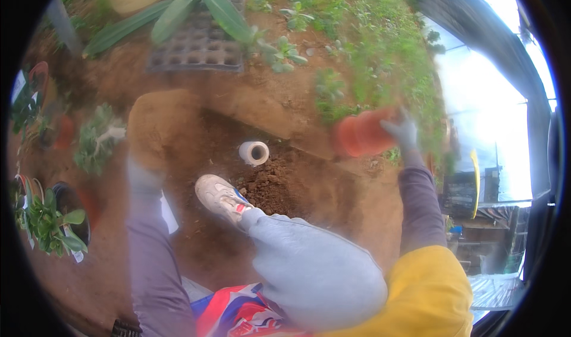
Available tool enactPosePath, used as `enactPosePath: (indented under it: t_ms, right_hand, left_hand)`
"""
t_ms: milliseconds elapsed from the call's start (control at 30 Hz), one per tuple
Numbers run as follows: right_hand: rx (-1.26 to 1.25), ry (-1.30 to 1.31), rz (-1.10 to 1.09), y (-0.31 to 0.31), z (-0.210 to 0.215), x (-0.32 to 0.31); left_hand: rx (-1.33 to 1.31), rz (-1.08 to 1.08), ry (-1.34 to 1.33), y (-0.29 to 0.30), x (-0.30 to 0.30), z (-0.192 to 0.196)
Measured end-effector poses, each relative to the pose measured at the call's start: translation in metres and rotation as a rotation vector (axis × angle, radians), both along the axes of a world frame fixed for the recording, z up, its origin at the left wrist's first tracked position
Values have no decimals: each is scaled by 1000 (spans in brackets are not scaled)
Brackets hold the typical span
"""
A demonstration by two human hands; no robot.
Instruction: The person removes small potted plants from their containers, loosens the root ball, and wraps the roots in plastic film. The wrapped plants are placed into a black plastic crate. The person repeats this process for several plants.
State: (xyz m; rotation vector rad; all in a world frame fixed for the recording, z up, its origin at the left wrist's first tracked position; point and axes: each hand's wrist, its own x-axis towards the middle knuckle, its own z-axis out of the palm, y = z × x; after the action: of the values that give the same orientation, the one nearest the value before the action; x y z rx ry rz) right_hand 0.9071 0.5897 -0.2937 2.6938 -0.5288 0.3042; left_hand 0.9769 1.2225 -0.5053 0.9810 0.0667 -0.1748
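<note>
The right hand point(403, 130) is gripping an orange pot point(361, 136) out at the right, while the left hand point(143, 173) is hanging blurred over bare soil point(196, 140), near a white shoe point(221, 197).

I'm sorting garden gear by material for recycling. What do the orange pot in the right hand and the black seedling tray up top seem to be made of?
The orange pot, held by the gloved right hand, looks like terracotta or terracotta-coloured plastic: matte orange-red, but motion blur hides the surface. The seedling tray looks like thin moulded plastic: dark, with a regular grid of small square cells and a dull finish.
</note>
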Motion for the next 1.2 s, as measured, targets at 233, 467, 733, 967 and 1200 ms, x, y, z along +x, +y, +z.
enactPosePath:
  t_ms: [233, 467, 733, 967, 1200]
  right_hand:
    - [1147, 301, 231, 215, -33, 97]
    - [2144, 698, 637, 421, -126, 128]
    - [1959, 643, 295, 468, -130, 112]
    - [1316, 699, 427, 480, -159, 115]
    - [1665, 652, 227, 481, -146, 125]
  left_hand:
    - [-45, 25, -28, 2, -8, 0]
    - [90, -71, -82, 13, 10, 22]
    - [-89, -13, 207, 36, -2, 34]
    - [175, -39, 283, 60, 3, 39]
    - [-137, -133, 202, 68, -5, 48]
